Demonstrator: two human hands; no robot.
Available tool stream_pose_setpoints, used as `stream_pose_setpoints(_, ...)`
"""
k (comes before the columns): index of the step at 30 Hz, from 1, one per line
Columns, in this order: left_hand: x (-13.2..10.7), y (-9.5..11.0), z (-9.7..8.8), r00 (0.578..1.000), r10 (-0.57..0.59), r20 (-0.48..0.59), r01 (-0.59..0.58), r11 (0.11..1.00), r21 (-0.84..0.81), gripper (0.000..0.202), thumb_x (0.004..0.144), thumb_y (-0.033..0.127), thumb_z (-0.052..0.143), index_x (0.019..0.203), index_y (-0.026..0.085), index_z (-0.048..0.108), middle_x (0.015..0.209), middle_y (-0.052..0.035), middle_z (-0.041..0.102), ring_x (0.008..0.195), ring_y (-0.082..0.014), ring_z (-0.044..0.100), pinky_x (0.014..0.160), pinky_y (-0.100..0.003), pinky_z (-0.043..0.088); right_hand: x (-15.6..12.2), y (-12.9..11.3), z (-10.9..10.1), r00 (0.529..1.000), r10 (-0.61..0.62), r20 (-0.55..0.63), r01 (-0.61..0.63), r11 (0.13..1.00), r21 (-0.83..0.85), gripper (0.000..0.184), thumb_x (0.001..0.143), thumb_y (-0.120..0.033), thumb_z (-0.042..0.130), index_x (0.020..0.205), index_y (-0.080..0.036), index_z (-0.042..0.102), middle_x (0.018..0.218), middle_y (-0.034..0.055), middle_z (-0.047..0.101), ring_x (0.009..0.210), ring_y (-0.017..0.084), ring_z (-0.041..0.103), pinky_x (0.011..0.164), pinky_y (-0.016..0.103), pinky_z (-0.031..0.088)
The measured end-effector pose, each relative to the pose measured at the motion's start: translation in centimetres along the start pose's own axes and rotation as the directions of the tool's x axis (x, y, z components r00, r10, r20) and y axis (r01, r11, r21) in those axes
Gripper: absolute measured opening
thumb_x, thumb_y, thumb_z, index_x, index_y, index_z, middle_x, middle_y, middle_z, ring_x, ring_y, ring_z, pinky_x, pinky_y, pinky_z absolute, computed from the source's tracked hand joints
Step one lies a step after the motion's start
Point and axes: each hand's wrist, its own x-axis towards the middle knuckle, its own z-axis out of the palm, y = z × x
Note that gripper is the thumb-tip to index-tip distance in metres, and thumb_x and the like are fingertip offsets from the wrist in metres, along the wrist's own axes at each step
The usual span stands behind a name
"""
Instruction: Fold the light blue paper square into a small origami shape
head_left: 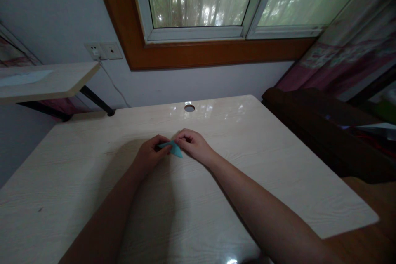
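A small piece of folded light-blue paper [175, 149] is between my two hands, over the middle of the pale wood-grain table. My left hand [152, 151] is closed on its left part, thumb in front and fingers behind. With thumb and fingertips, my right hand [192, 142] pinches the paper's upper right edge. One pointed corner hangs down to the right, below the fingers. Part of the paper is hidden behind my left thumb and fingers.
The table [262, 161] has a round cable hole [189, 108] near its back edge. At the left a raised shelf [62, 80] stands on black legs. A cord [114, 84] runs from the wall socket [95, 50]. Dark wooden furniture [309, 132] lies to the right.
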Motion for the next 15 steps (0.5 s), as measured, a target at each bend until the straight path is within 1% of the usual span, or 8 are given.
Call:
stream_pose_setpoints(5, 0.24, -0.63, 0.09, 0.999, 0.019, -0.032, -0.02, 1.0, -0.014, 0.025, 0.081, 0.04, 0.066, 0.093, 0.018, 0.066, 0.084, -0.0031, 0.07, 0.076, -0.019, 0.066, 0.069, -0.027, 0.051, 0.04, -0.05, 0.26, 0.997, -0.067, 0.036, 0.07, 0.994, -0.086, 0.017, 0.089, -0.033, 0.063, 0.088, -0.017, 0.067, 0.081, 0.0009, 0.057, 0.068, 0.011, 0.051, 0.062, 0.022, 0.039)
stream_pose_setpoints(9, 0.31, -0.94, 0.23, 0.996, 0.051, -0.078, -0.055, 0.997, -0.053, 0.03, 0.082, 0.04, 0.068, 0.104, 0.019, 0.065, 0.093, -0.0042, 0.069, 0.082, -0.0192, 0.066, 0.074, -0.029, 0.053, 0.07, 0.23, 0.48, 0.997, -0.063, 0.05, 0.069, 0.99, -0.121, 0.017, 0.09, -0.033, 0.062, 0.086, -0.017, 0.066, 0.079, 0.0001, 0.056, 0.067, 0.011, 0.051, 0.061, 0.022, 0.038)
stream_pose_setpoints(11, 0.3, -0.9, 0.23, 0.997, 0.051, -0.065, -0.056, 0.996, -0.072, 0.034, 0.082, 0.039, 0.068, 0.11, 0.02, 0.065, 0.096, -0.0041, 0.07, 0.082, -0.0187, 0.066, 0.075, -0.029, 0.054, 0.05, 0.25, 0.46, 0.998, -0.053, 0.042, 0.058, 0.99, -0.128, 0.018, 0.09, -0.034, 0.062, 0.085, -0.017, 0.066, 0.077, -0.0002, 0.055, 0.067, 0.011, 0.051, 0.061, 0.022, 0.038)
stream_pose_setpoints(15, 0.28, -0.73, 0.15, 0.997, 0.064, -0.032, -0.066, 0.994, -0.084, 0.031, 0.085, 0.038, 0.066, 0.111, 0.022, 0.068, 0.102, -0.0041, 0.071, 0.084, -0.0183, 0.067, 0.077, -0.028, 0.054, 0.02, 0.06, 0.31, 0.997, -0.062, 0.037, 0.066, 0.991, -0.115, 0.019, 0.091, -0.034, 0.061, 0.084, -0.017, 0.067, 0.078, 0.0005, 0.056, 0.069, 0.011, 0.051, 0.063, 0.023, 0.038)
